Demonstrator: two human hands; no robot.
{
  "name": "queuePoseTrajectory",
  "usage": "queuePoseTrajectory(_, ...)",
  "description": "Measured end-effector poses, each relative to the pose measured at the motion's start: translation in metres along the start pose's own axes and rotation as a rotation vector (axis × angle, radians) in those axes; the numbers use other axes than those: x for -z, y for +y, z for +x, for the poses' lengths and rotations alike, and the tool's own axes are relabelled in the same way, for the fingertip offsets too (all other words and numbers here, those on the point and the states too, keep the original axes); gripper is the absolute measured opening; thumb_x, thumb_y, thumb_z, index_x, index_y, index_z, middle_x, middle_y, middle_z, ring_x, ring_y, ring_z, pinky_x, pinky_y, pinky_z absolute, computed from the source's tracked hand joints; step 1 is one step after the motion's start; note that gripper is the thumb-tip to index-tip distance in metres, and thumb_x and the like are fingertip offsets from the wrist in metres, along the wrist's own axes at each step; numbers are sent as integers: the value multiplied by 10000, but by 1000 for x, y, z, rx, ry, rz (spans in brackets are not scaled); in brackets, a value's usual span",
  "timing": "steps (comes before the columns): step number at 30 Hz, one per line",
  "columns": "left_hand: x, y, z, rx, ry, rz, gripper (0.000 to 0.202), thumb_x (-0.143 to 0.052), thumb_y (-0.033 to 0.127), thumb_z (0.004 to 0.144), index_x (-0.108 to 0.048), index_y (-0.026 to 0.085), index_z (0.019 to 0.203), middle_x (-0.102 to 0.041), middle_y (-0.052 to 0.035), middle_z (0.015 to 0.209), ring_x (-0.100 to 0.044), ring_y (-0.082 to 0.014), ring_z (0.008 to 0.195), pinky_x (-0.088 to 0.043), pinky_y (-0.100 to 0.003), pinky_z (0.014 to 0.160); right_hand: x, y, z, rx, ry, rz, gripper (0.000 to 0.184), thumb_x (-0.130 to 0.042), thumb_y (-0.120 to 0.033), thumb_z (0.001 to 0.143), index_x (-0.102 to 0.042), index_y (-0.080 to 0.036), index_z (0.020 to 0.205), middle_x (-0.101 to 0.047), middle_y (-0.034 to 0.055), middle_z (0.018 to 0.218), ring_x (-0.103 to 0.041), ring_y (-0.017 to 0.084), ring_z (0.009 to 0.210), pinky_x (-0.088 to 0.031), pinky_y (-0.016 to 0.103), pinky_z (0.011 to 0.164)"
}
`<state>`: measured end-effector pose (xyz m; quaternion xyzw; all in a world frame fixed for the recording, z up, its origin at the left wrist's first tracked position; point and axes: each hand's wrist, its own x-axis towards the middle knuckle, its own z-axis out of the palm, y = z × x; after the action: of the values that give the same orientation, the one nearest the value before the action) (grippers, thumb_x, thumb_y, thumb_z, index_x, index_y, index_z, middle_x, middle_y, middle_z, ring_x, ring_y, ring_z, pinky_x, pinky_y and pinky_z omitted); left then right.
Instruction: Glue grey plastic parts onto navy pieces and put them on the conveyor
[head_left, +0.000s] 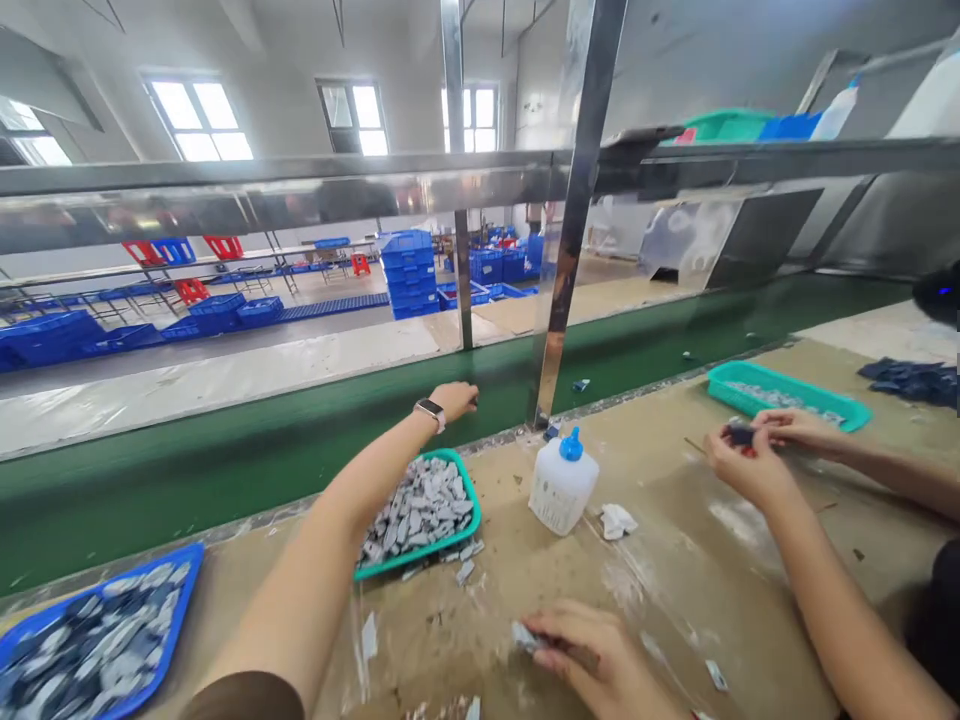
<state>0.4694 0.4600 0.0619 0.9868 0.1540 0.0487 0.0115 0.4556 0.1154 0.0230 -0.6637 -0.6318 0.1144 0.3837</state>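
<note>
My left hand (454, 400), with a watch on the wrist, reaches out over the near edge of the green conveyor belt (225, 450). Its fingers are curled together, and what they hold is hidden. Under that forearm stands a teal tray (469, 495) heaped with small grey parts (420, 510). Close to me, my right hand (592, 650) rests on the plastic-covered bench (675, 560) and pinches one small grey part (525, 637).
A white glue bottle with a blue cap (562, 485) stands beside a crumpled white scrap (618, 520). A blue tray of parts (90, 640) sits at the left. A co-worker's two hands (757, 450) hold a dark piece near another teal tray (787, 395). A steel post (574, 230) rises from the bench edge.
</note>
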Motion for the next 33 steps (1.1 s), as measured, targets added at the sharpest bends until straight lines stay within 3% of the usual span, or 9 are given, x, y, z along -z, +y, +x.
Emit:
queuePoseTrajectory(4, 39, 11, -94, 49, 190, -164, 287, -511, 342, 820, -502, 123, 1006, -480, -91, 1047, -441, -208, 1023, -349, -368, 910, -16, -5, -38, -143, -118, 239, 143, -504, -248, 810, -629, -270, 875, -612, 15, 763, -578, 149, 695, -509, 259, 641)
queuePoseTrajectory(7, 54, 37, -192, 100, 285, -381, 308, -448, 388, 844, -445, 140, 1025, -496, -78, 1027, -476, -184, 968, -375, -322, 862, -23, -12, -58, -162, -198, 283, 197, -442, -214, 841, -622, -269, 899, -603, 29, 869, -567, 156, 823, -493, 273, 756)
queuePoseTrajectory(8, 54, 50, -227, 127, 335, -549, 313, -472, 407, 827, -445, 141, 989, -520, -72, 961, -501, -184, 906, -388, -319, 827, -26, -14, -63, -157, -220, 272, 220, -416, -210, 853, -618, -269, 917, -597, 32, 898, -562, 155, 853, -486, 276, 785)
queuePoseTrajectory(12, 32, 114, -349, 343, 508, -1085, 295, -533, 420, 792, -391, 176, 881, -523, -22, 714, -508, -155, 660, -402, -274, 653, -48, -12, -80, -47, -206, 225, 232, -392, -243, 871, -610, -262, 945, -593, 44, 873, -565, 155, 810, -502, 282, 736)
queuePoseTrajectory(16, -10, 173, -423, 690, 722, -1360, 210, -456, 391, 846, -406, 188, 876, -438, 16, 608, -412, -105, 546, -326, -202, 524, -74, -7, -91, 118, -87, 161, 216, -412, -277, 869, -622, -233, 896, -589, 56, 806, -558, 161, 744, -508, 297, 658)
queuePoseTrajectory(19, -33, 201, -449, 888, 872, -1466, 195, -437, 387, 853, -440, 196, 888, -414, 16, 629, -372, -96, 539, -302, -190, 506, -80, -8, -93, 183, -119, 69, 225, -402, -245, 875, -625, -217, 889, -579, 55, 777, -542, 162, 720, -496, 302, 630)
queuePoseTrajectory(23, -40, 219, -457, 996, 954, -1510, 222, -470, 427, 820, -464, 207, 855, -423, 8, 688, -344, -100, 528, -306, -197, 499, -80, -14, -93, 207, -149, -2, 219, -407, -232, 874, -625, -211, 886, -575, 54, 781, -536, 162, 721, -482, 300, 631)
queuePoseTrajectory(29, -37, 222, -442, 976, 794, -1535, 246, -499, 466, 788, -456, 237, 867, -415, 12, 655, -320, -118, 545, -268, -200, 487, -90, -27, -92, 139, -207, -45, 262, -378, -259, 885, -634, -222, 842, -568, 69, 763, -535, 178, 725, -468, 319, 652)
queuePoseTrajectory(33, -48, 216, -430, 898, 621, -1450, 209, -463, 444, 815, -442, 250, 890, -376, 14, 654, -323, -129, 579, -270, -220, 533, -86, -34, -88, -13, -185, 164, 236, -412, -311, 868, -637, -240, 870, -576, 77, 785, -546, 188, 748, -472, 331, 683)
